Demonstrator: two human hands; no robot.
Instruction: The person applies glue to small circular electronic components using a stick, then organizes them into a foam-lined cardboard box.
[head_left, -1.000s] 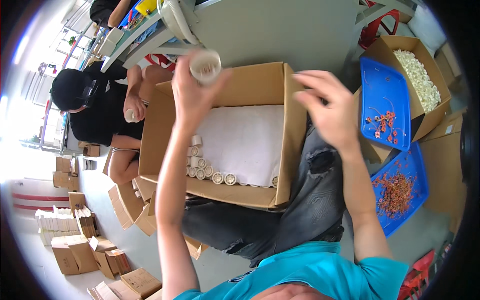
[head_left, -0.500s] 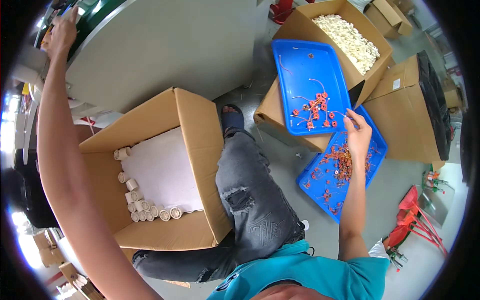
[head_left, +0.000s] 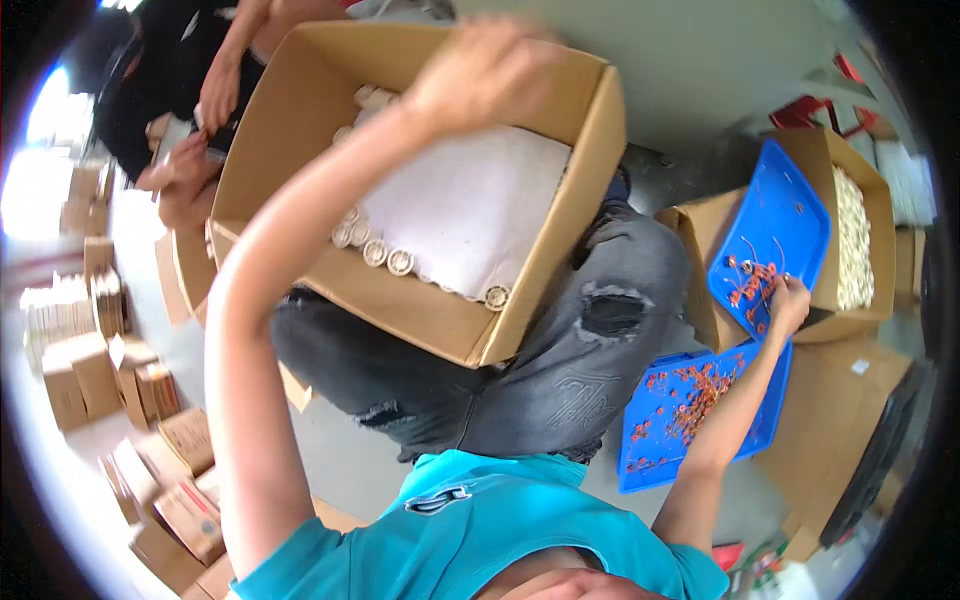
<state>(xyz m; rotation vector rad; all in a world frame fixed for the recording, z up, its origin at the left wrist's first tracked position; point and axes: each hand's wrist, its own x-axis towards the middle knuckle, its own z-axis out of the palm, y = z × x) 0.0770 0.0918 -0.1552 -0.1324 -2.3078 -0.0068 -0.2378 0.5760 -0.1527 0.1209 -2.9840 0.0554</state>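
My left hand (head_left: 490, 75) is raised over the far side of an open cardboard box (head_left: 420, 325), and its fingers are smeared by motion. Inside the box lies a white sheet (head_left: 470, 205), with several short cream cylinders (head_left: 375, 252) along its edges. At right, my right hand (head_left: 790, 305) has its fingers closed at a cluster of small red parts with thin wires (head_left: 752, 283) in the upper blue tray (head_left: 775, 200). What the fingertips hold is too small to make out. A lower blue tray (head_left: 640, 420) beneath my right forearm holds many similar red parts.
A carton with pale small pieces (head_left: 853, 240) stands behind the upper tray. Another person's hands (head_left: 205, 130) are at work at the far left. Stacked cartons (head_left: 185, 450) fill the left side. A pale grey panel (head_left: 690, 90) rises beyond the box.
My view has swung left. My left hand has come from the far-left machine area to above the box. My right hand stays by the upper tray, now with its fingers at the red parts.
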